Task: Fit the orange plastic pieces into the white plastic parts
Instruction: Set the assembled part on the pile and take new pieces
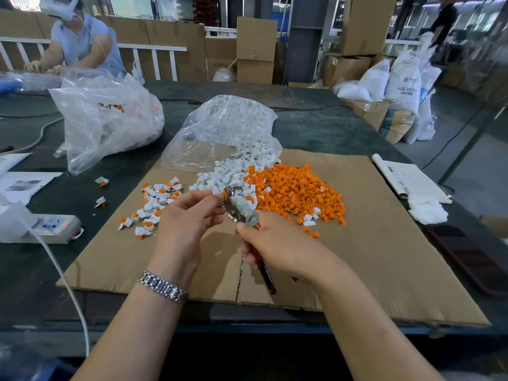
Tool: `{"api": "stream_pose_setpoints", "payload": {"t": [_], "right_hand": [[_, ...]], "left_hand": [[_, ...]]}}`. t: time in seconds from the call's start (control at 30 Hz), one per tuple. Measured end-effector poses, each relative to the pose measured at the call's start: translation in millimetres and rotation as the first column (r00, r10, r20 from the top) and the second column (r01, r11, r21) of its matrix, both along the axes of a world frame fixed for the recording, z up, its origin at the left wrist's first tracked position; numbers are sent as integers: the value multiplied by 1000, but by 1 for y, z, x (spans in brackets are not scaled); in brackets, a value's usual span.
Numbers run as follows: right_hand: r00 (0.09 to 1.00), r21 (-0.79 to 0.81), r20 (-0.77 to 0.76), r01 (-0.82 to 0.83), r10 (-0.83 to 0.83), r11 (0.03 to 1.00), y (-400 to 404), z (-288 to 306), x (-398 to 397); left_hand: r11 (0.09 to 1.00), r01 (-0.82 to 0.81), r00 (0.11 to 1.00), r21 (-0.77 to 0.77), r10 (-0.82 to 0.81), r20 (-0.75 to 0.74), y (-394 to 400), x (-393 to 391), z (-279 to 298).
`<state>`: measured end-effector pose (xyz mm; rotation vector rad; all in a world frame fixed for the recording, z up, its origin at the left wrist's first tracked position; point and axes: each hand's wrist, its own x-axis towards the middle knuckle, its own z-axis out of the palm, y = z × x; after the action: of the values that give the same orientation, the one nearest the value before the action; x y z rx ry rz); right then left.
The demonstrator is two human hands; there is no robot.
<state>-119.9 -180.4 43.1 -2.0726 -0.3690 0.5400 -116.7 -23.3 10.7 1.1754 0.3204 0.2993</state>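
- We grip taped metal pliers (239, 207) in our right hand (275, 243), handle running back toward us, head pointing away-left.
- Left hand (189, 215) pinches at the plier head; held piece hidden, cannot tell.
- Loose orange plastic pieces (297, 191) lie just beyond, right; white plastic parts (228, 174) ahead.
- Bare brown cardboard sheet (384, 243) below gives room.

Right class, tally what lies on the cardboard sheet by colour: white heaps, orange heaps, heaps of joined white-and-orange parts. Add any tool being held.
White heap: 1
Orange heap: 1
Joined white-and-orange heap: 1
Hand tool: 1
Total: 4
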Motion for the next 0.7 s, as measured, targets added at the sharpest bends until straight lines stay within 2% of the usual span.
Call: {"api": "stream_pose_setpoints", "payload": {"t": [0.3,0.4,0.5,0.53,0.7], "right_hand": [[971,-178,230,102,-59,979,7,-12,0],[980,-161,191,83,-52,983,5,-14,3],[999,-8,34,16,-16,1000,-6,-7,5],[1000,6,25,6,-6,1000,-11,-5,6],[986,-150,156,84,-61,985,-32,-7,21]], "left_hand": [[999,45,999,-28,-45,21,5,-2,-2],[997,74,997,-22,-73,25,6,-3,-1],[997,79,996,-15,-78,42,7,-1,0],[996,86,995,-20,-85,44,6,-1,1],[993,121,992,-5,-120,48,6,-2,-4]]}}
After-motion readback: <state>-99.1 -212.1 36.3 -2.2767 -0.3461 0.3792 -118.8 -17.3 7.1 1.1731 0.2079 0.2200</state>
